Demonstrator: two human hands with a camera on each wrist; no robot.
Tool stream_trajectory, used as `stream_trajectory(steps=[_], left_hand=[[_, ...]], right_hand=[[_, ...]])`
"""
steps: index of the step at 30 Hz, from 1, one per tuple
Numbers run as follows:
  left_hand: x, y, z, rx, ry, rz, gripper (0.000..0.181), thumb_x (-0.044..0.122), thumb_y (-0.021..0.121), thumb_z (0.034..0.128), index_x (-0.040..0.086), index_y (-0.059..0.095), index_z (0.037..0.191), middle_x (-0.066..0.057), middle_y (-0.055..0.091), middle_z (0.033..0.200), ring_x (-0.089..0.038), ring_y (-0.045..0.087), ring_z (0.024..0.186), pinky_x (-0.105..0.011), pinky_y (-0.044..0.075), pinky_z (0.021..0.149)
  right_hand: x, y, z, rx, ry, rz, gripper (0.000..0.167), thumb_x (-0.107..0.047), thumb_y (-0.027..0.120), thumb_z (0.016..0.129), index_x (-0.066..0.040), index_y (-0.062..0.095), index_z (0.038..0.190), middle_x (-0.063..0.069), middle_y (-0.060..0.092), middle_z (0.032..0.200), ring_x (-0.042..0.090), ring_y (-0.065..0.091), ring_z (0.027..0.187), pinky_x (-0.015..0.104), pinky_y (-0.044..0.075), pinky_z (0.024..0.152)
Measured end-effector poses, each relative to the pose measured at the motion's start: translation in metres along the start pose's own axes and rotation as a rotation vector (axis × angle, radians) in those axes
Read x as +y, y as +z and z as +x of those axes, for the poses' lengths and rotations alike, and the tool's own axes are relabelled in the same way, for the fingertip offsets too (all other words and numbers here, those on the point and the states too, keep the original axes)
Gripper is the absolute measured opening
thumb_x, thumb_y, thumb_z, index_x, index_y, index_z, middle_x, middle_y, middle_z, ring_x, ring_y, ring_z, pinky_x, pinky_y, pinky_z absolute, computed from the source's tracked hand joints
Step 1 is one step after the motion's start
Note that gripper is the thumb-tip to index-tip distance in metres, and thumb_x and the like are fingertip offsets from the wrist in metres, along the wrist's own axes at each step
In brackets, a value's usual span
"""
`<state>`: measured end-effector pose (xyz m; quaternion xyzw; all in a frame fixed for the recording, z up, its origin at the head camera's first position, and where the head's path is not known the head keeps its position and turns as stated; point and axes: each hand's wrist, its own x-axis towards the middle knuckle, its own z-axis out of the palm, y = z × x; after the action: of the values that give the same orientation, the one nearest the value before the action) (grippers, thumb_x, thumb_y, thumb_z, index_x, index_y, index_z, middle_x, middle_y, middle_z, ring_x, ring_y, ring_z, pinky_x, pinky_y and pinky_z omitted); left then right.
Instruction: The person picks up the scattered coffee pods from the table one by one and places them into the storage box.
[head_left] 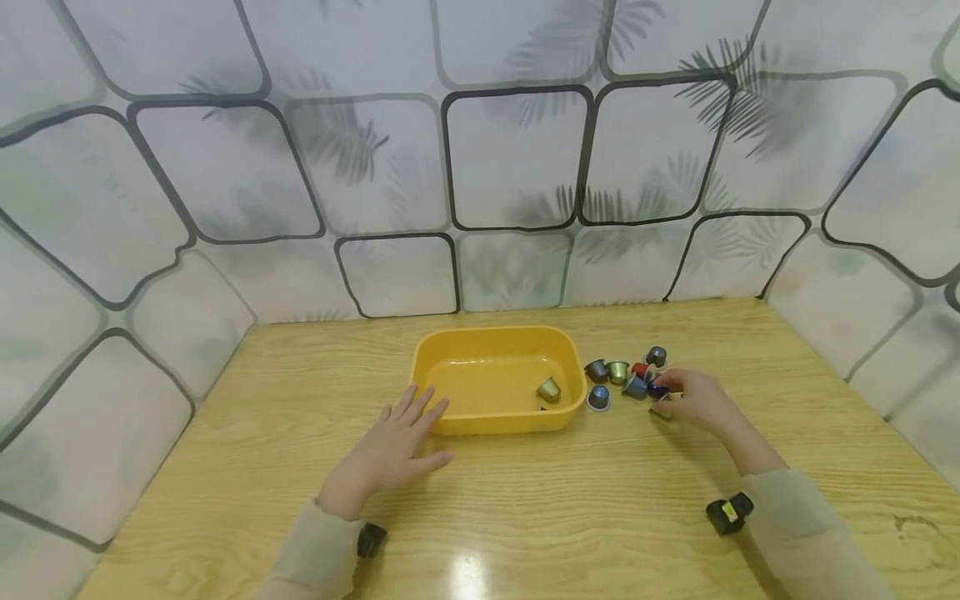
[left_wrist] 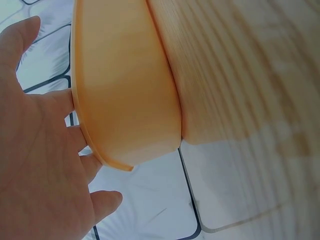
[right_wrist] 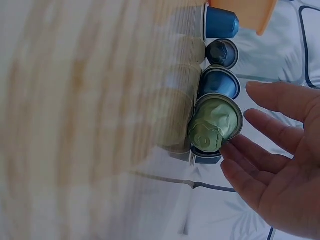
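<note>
A yellow plastic bin [head_left: 480,423] stands on the table with a green-gold coffee capsule [head_left: 549,389] inside. My left hand [head_left: 393,454] rests at its near left corner, fingers extended over the rim; the left wrist view shows the fingers spread along the bin's edge. Right of the bin lies a cluster of coffee capsules, including a blue one [head_left: 598,397], a green one [head_left: 618,372] and a partly hidden red one [head_left: 639,370]. My right hand [head_left: 701,402] reaches over the cluster's right end. In the right wrist view, its loosely bent fingers are beside a crumpled green capsule [right_wrist: 214,125], one fingertip seemingly touching it.
The light wooden table [head_left: 570,517] is bordered at the back and sides by pale patterned walls [head_left: 517,158]. A dark blue capsule [head_left: 656,357] lies at the cluster's far side. Each wrist wears a small black device [head_left: 726,515].
</note>
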<state>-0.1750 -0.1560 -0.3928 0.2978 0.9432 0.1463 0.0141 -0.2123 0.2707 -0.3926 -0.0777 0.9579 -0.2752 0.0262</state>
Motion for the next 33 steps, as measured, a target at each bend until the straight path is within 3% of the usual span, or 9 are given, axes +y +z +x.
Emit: stream_trajectory(steps=[8,14,21,33], left_hand=[[-0.0004,0.0008,0.0012,-0.006,-0.004,-0.002,0.072,0.050,0.046,0.0865,0.011,0.022,0.142,-0.012,0.011,0.146,-0.028,-0.004,0.132,-0.057,0.012,0.099],[-0.0003,0.0008,0.0017,-0.003,-0.001,0.003,0.072,0.050,0.046,0.0867,0.011,0.022,0.142,-0.013,0.011,0.146,-0.029,-0.003,0.132,-0.057,0.012,0.098],[0.0007,-0.0001,0.0013,-0.009,-0.008,0.004,0.072,0.051,0.045,0.0867,0.012,0.021,0.142,-0.013,0.011,0.146,-0.029,-0.003,0.132,-0.057,0.011,0.099],[0.0005,-0.0002,0.0001,-0.003,-0.005,0.001,0.071,0.049,0.047,0.0866,0.011,0.023,0.141,-0.014,0.013,0.146,-0.030,-0.001,0.132,-0.058,0.012,0.098]], right_hand=[[0.0007,-0.0002,0.0004,-0.027,0.005,0.007,0.035,-0.013,0.063,0.079,0.009,0.056,0.106,0.029,0.054,0.105,0.044,0.048,0.098,0.052,0.040,0.079],[0.0039,-0.0005,0.0015,-0.054,-0.001,0.000,0.035,-0.012,0.065,0.076,0.009,0.057,0.103,0.019,0.058,0.091,0.031,0.053,0.083,0.044,0.043,0.071],[0.0056,-0.0006,0.0021,-0.121,-0.019,-0.006,0.037,-0.008,0.067,0.074,0.012,0.055,0.103,0.028,0.055,0.099,0.038,0.053,0.089,0.046,0.043,0.075],[0.0057,0.0065,0.0055,-0.143,-0.010,-0.016,0.036,-0.006,0.069,0.072,0.012,0.056,0.100,0.023,0.057,0.094,0.033,0.054,0.086,0.044,0.044,0.074]])
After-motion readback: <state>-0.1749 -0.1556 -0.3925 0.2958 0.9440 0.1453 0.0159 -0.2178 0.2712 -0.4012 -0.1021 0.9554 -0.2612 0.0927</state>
